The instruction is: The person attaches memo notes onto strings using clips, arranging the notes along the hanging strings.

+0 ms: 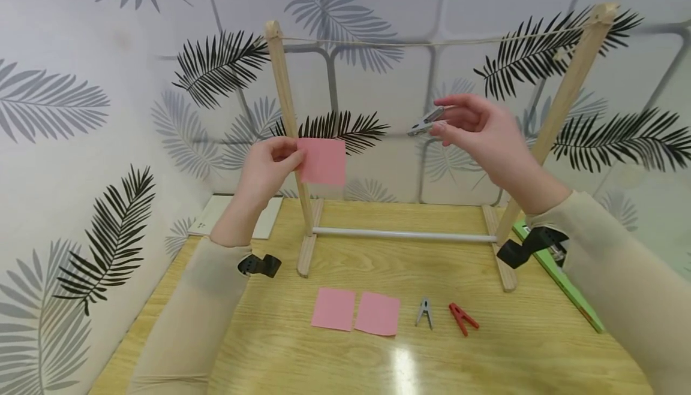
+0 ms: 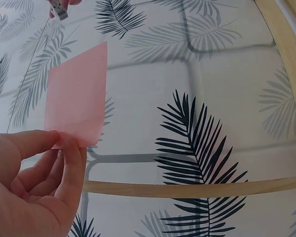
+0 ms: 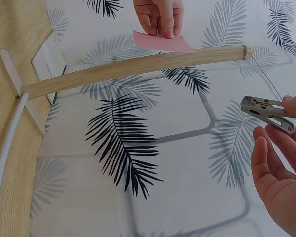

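My left hand (image 1: 270, 164) pinches a pink paper square (image 1: 324, 161) by its left edge, in front of the rack's left post (image 1: 284, 83). In the left wrist view the pink sheet (image 2: 76, 98) stands up from between thumb and fingers. My right hand (image 1: 480, 128) holds a grey clothespin (image 1: 426, 122) between thumb and fingertips, below the string (image 1: 388, 43). The right wrist view shows this clothespin (image 3: 266, 112) pointing away from the fingers. Two more pink squares (image 1: 333, 309) lie on the table beside a grey clothespin (image 1: 424, 313) and a red clothespin (image 1: 462, 318).
The wooden rack has a right post (image 1: 572, 77) and a white crossbar (image 1: 405, 235) low down. A pale flat board (image 1: 264, 221) lies at the table's back left. At the right lies a long green item (image 1: 572, 293). A leaf-patterned wall stands close behind.
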The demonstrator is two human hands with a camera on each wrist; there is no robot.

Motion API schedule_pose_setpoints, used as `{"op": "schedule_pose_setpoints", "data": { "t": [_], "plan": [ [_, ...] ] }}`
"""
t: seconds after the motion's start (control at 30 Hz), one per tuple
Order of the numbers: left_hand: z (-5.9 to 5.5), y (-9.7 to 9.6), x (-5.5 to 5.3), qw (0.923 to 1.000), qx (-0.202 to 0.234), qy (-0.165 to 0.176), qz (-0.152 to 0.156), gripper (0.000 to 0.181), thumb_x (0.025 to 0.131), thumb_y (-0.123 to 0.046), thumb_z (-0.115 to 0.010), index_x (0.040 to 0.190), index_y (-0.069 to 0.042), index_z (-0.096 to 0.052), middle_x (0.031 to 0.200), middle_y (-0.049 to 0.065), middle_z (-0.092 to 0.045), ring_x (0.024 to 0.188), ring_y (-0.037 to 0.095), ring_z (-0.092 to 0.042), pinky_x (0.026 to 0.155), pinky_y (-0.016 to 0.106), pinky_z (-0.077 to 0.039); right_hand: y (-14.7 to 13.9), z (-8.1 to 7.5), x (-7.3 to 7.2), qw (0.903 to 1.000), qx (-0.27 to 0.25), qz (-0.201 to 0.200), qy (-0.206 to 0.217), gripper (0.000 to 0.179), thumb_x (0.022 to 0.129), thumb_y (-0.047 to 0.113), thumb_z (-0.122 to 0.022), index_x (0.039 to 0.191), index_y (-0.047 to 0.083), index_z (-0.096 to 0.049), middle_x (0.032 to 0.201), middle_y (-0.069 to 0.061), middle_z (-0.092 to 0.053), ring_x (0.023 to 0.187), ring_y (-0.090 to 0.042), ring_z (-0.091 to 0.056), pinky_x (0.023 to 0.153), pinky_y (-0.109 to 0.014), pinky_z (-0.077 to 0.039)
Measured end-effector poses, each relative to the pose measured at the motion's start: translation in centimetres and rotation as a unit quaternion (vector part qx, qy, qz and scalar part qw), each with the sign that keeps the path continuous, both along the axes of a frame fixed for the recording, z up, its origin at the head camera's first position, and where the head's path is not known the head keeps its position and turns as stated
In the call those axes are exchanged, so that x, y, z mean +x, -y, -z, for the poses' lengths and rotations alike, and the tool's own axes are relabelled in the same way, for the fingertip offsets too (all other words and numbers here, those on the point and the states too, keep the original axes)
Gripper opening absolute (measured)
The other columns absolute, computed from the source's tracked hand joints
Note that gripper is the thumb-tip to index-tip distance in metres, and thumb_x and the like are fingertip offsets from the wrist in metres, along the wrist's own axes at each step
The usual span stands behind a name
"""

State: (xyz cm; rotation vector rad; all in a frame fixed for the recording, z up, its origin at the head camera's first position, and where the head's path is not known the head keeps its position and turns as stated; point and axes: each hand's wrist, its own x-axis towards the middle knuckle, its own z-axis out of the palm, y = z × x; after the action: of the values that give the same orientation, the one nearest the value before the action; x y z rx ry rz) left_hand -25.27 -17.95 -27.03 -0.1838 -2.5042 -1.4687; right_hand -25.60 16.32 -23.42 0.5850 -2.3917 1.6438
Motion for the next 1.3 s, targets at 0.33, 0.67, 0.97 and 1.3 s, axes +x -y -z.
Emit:
{"op": "schedule_pose_setpoints", "data": {
  "t": [0.33, 0.67, 0.97, 1.3],
  "plan": [
    [-1.0, 0.0, 0.0, 0.9994, 0.031, -0.013, -0.005, 0.025, 0.096, -0.015, -0.065, 0.115, 0.001, -0.068, 0.103, 0.016, -0.070, 0.085, 0.008, -0.063, 0.089, 0.035, -0.057, 2.6, -2.4, -0.8, 0.9973, -0.065, -0.023, -0.025, 0.038, 0.089, 0.014, -0.074, 0.125, 0.008, -0.062, 0.096, 0.008, -0.073, 0.083, -0.010, -0.068, 0.072, -0.019, -0.055],
    [-2.3, -0.4, -0.5, 0.9982, 0.056, -0.017, -0.017, 0.028, 0.093, -0.019, -0.070, 0.116, -0.002, -0.071, 0.100, 0.008, -0.071, 0.086, 0.006, -0.062, 0.081, 0.022, -0.055, 4.0, -4.8, -1.1, 0.9978, -0.046, -0.017, -0.043, 0.039, 0.087, 0.017, -0.076, 0.124, 0.010, -0.066, 0.100, 0.006, -0.073, 0.086, -0.010, -0.069, 0.076, -0.019, -0.053],
    [-3.5, -0.9, -0.8, 0.9932, 0.114, -0.013, -0.019, 0.027, 0.092, -0.016, -0.071, 0.115, -0.002, -0.072, 0.095, 0.002, -0.070, 0.082, 0.006, -0.064, 0.082, 0.022, -0.056, 6.0, -7.7, -1.5, 0.9976, -0.044, -0.010, -0.052, 0.038, 0.086, 0.016, -0.077, 0.124, 0.013, -0.068, 0.102, 0.005, -0.070, 0.095, -0.012, -0.065, 0.085, -0.019, -0.052],
    [-4.1, -1.5, -0.9, 0.9932, 0.113, -0.017, -0.021, 0.027, 0.093, -0.017, -0.070, 0.116, -0.003, -0.073, 0.094, -0.001, -0.070, 0.083, 0.005, -0.062, 0.083, 0.025, -0.054, 7.7, -10.0, -2.2, 0.9957, -0.051, -0.013, -0.077, 0.037, 0.088, 0.015, -0.075, 0.124, 0.011, -0.069, 0.100, 0.004, -0.068, 0.093, -0.012, -0.063, 0.088, -0.019, -0.051]
  ]
}}
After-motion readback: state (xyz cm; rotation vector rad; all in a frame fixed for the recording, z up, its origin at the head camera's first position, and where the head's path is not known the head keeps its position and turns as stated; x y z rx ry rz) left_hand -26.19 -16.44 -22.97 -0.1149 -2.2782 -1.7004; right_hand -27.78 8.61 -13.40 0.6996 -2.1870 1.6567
